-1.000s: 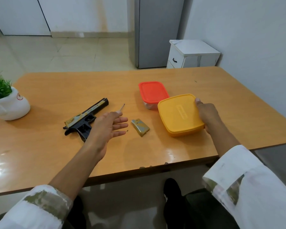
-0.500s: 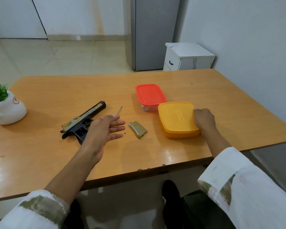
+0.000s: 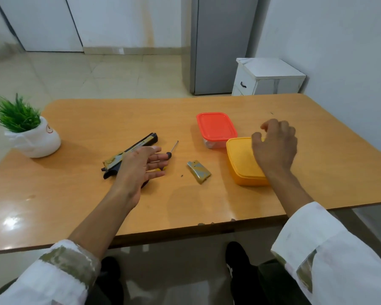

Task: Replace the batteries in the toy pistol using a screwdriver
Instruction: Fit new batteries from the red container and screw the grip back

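Observation:
The black and gold toy pistol [image 3: 134,148] lies on the wooden table [image 3: 97,205], partly under my left hand [image 3: 141,166]. That hand hovers with fingers straight over the pistol's grip and the screwdriver [image 3: 173,148], whose yellow handle is mostly hidden. The removed battery cover [image 3: 198,172] lies to the right, with a tiny screw [image 3: 182,175] beside it. My right hand [image 3: 274,148] is raised above the yellow box [image 3: 240,164], fingers loosely curled and holding nothing.
A red-lidded box [image 3: 216,126] stands just behind the yellow one. A potted plant in a white pot [image 3: 33,137] is at the table's left. A white cabinet [image 3: 266,77] and a grey fridge [image 3: 220,40] stand beyond the far edge.
My right hand let go of the yellow box's side and rose above its lid. My left hand stayed over the pistol and screwdriver.

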